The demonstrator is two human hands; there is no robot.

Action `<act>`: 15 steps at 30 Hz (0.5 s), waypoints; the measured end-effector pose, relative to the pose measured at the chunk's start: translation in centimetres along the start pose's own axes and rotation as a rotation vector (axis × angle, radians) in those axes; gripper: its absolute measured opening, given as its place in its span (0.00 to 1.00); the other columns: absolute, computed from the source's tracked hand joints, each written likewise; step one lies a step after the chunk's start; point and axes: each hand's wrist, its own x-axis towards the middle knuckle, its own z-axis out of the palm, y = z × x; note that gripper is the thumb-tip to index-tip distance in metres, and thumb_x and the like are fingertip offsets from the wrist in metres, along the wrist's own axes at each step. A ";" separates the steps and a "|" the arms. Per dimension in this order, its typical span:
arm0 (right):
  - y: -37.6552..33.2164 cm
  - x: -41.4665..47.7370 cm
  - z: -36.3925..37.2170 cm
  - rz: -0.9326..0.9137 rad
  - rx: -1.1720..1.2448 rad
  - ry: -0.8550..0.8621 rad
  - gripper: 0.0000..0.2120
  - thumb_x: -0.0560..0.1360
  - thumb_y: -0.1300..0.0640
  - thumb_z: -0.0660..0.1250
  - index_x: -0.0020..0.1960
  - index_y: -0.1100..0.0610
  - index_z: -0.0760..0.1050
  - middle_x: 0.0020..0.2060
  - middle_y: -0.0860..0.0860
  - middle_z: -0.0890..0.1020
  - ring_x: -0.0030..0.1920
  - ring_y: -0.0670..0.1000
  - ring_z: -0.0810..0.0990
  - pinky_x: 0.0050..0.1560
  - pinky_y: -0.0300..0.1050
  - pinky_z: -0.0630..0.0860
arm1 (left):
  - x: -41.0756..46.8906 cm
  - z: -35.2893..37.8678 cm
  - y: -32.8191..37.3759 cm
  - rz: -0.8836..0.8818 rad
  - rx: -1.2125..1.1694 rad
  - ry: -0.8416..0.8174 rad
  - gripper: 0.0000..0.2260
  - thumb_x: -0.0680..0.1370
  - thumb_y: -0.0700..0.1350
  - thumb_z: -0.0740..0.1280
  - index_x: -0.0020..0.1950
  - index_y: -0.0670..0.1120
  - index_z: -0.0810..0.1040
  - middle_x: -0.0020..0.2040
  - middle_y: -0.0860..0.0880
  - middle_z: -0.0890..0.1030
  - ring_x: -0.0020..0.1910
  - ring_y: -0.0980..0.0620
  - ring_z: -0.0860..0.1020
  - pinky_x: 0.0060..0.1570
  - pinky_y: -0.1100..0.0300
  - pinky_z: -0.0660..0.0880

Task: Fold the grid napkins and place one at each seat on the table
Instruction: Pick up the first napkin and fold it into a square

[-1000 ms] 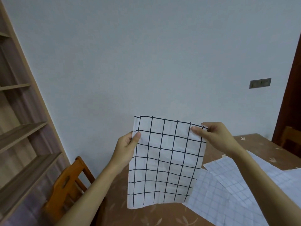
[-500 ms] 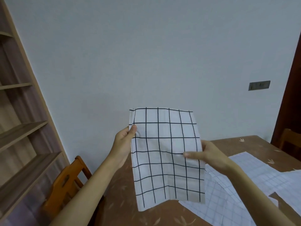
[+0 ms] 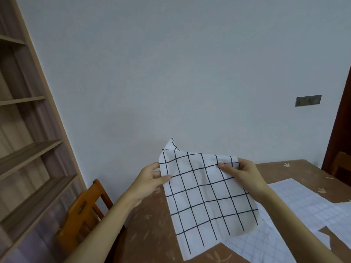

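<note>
- The grid napkin (image 3: 205,196) hangs in the air above the near left part of the table (image 3: 152,234). It is held up by its top edge, and its lower corner dangles low over the brown tabletop.
- The left hand (image 3: 150,179) pinches the napkin's left edge, thumb on the front and fingers behind. The right hand (image 3: 241,173) pinches the top right edge the same way. Both grips are closed on the cloth.
- The top left corner pokes up loose above the left hand and is not held. If the fold starts from here, that corner will probably flop over and the edges will not line up.
- The cloth hangs skewed, with its grid lines slanting. A fold made in the air on that slant would likely come out crooked, so it looks safer to square it up first.
- Both pinches sit close to the edge. A tug to pull the cloth taut could slip one side free and let the napkin drop.
- Paler fine-grid napkins (image 3: 303,202) lie spread flat on the table just right of the hanging cloth and partly behind it. Laying this one down carelessly could drag or rumple them.
- A wooden chair (image 3: 83,211) stands at the table's left side, and another chair (image 3: 341,164) shows at the far right. No folded napkin can be seen at either seat, so the placing is, by my judgement, all left to do.
</note>
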 end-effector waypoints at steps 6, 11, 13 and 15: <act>0.4 -0.1 -0.3 0.009 0.033 0.072 0.08 0.73 0.57 0.75 0.47 0.62 0.82 0.42 0.59 0.86 0.47 0.59 0.86 0.44 0.48 0.82 | 0.2 -0.6 -1.1 0.029 -0.108 0.052 0.23 0.80 0.37 0.69 0.72 0.51 0.69 0.53 0.43 0.87 0.53 0.46 0.85 0.53 0.51 0.82; 0.6 -0.1 -0.6 0.055 -0.159 0.178 0.35 0.72 0.49 0.76 0.74 0.47 0.64 0.40 0.60 0.79 0.49 0.51 0.80 0.55 0.43 0.73 | 0.1 -0.9 -1.4 0.112 -0.134 0.143 0.19 0.80 0.39 0.68 0.66 0.59 0.76 0.50 0.44 0.86 0.51 0.49 0.85 0.54 0.55 0.81; 0.2 -0.4 -0.7 0.016 -0.149 0.112 0.36 0.72 0.52 0.76 0.75 0.43 0.63 0.34 0.66 0.71 0.38 0.48 0.78 0.46 0.34 0.75 | 0.1 -0.9 -1.5 0.126 -0.100 0.191 0.12 0.80 0.40 0.69 0.59 0.56 0.83 0.52 0.46 0.86 0.54 0.46 0.84 0.59 0.48 0.80; -0.4 -0.7 -0.8 -0.031 -0.197 -0.014 0.30 0.68 0.55 0.79 0.67 0.40 0.74 0.31 0.56 0.65 0.32 0.45 0.71 0.40 0.32 0.74 | 0.0 -1.1 -1.6 0.128 -0.083 0.215 0.10 0.78 0.41 0.72 0.56 0.54 0.85 0.55 0.48 0.86 0.58 0.48 0.83 0.62 0.50 0.79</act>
